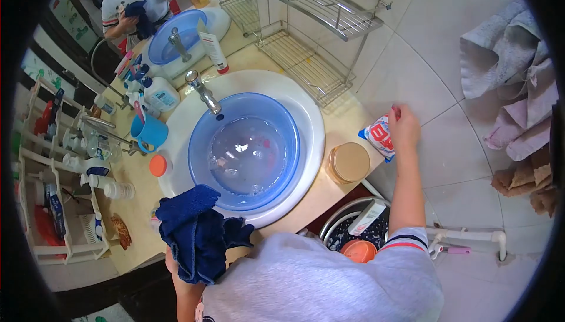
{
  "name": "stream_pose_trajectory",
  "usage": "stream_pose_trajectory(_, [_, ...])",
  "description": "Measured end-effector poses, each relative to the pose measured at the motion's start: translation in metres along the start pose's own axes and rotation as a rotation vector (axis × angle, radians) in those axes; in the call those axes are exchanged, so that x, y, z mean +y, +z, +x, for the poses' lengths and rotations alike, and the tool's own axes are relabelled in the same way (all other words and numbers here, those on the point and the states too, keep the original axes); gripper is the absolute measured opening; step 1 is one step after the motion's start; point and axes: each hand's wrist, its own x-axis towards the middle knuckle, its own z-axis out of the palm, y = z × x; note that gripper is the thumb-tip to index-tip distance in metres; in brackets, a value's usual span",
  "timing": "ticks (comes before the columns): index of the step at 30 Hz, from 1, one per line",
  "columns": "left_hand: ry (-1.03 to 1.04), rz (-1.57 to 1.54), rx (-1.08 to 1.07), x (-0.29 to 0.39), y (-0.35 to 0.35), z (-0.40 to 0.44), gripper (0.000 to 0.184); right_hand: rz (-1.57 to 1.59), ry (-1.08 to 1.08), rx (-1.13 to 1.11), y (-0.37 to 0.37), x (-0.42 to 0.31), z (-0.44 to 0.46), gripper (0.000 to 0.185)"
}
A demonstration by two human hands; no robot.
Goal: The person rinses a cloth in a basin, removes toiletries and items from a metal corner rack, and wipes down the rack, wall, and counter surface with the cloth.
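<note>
My left hand (172,261) holds a dark navy cloth (203,239) bunched up at the counter's front edge, left of the basin. Folds of the cloth hide most of the fingers. At the right end of the counter, my right hand (405,128) is closed on the edge of a small white, red and blue plastic packet (378,136). In the middle, a translucent blue basin (197,169) with shallow, slightly sudsy water sits in the white sink (316,145). A chrome tap (204,93) reaches over its rim.
A gold-lidded jar (351,163) stands between sink and packet. Left are a blue cup (150,132), an orange-capped container (158,165), bottles and a white rack (65,204). A wire shelf (306,63) stands behind. Below right, a metal tub (332,219) holds an orange item. Towels (500,51) hang right.
</note>
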Motion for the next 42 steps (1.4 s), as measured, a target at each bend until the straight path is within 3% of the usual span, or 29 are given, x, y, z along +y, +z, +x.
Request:
stream_pose_trajectory(2, [0.007,-0.001,-0.011,0.001,0.003,0.0,0.058,0.073,-0.046,0.011,0.003,-0.006,0.0,0.029])
stream_pose_trajectory(5, [0.015,-0.001,-0.024,0.002,0.01,0.003,0.058,0.485,0.082,-0.113,0.018,-0.032,0.012,0.042])
stream_pose_trajectory(7, [0.029,-0.002,-0.026,0.003,0.017,0.003,0.056,0.51,0.041,-0.141,0.058,-0.036,0.033,0.054])
stream_pose_trajectory(10, [0.026,-0.015,0.003,0.002,0.016,0.0,0.054,0.605,0.305,-0.345,0.116,-0.047,0.057,0.062])
stream_pose_trajectory(13, [0.034,-0.037,0.028,0.005,0.003,-0.01,0.057,0.781,0.609,-0.652,0.127,-0.064,0.077,0.068])
stream_pose_trajectory(16, [0.043,-0.063,0.058,0.007,-0.007,-0.011,0.061,0.745,0.639,-0.531,0.124,-0.075,0.073,0.067])
stream_pose_trajectory(19, [0.052,-0.088,0.079,0.004,-0.014,-0.014,0.066,0.685,0.743,-0.254,0.161,-0.079,0.061,0.06])
stream_pose_trajectory(22, [0.058,-0.11,0.09,0.002,-0.023,-0.021,0.071,1.087,0.937,-0.568,0.165,-0.082,0.054,0.053])
stream_pose_trajectory(33, [0.062,-0.136,0.115,-0.002,-0.048,-0.025,0.081,1.193,0.917,-0.526,0.155,-0.08,0.047,0.031])
stream_pose_trajectory(37, [-0.005,-0.176,0.04,0.0,-0.045,-0.006,0.081,1.146,0.938,-0.456,0.132,-0.087,0.044,0.022])
stream_pose_trajectory(42, [0.016,-0.169,-0.145,0.023,0.001,0.024,0.082,1.321,0.834,-0.587,0.111,-0.063,0.05,0.027])
